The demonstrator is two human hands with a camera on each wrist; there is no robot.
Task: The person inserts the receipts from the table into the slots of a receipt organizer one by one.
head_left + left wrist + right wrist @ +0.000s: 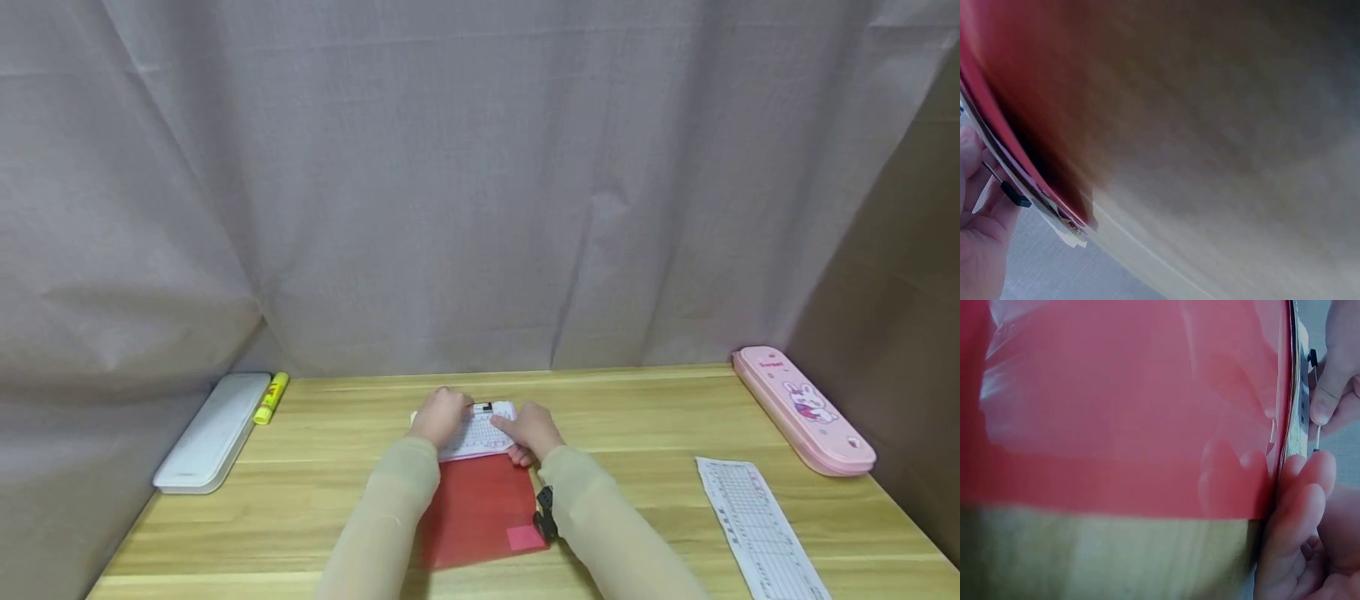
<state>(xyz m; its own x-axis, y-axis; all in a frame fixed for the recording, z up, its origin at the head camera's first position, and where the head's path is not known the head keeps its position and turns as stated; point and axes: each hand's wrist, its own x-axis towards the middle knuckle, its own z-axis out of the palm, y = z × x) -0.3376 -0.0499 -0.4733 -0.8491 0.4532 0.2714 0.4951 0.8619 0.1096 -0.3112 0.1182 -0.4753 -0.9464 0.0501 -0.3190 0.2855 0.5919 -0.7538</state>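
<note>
A red folder [487, 504] stands tilted up from the table, with printed white sheets [476, 435] at its top. At the far edge of the sheets is a wire clip [487, 407] with black ends; its black end [1015, 194] juts out beside fingers in the left wrist view. My left hand [441, 417] pinches this clip, thumb over the wire in the right wrist view. With the thumb on the sheets and fingers curled behind the red side, my right hand [532, 432] grips the right edge of sheets and folder together. The left fingertips are partly hidden in the head view.
A pink sticky note [527, 537] lies at the folder's near right corner. Leftward are a white case [213, 433] and a yellow highlighter [272, 398]. To the right lie another printed sheet [761, 529] and a pink pencil case [804, 411]. A grey curtain [480, 183] hangs behind the table.
</note>
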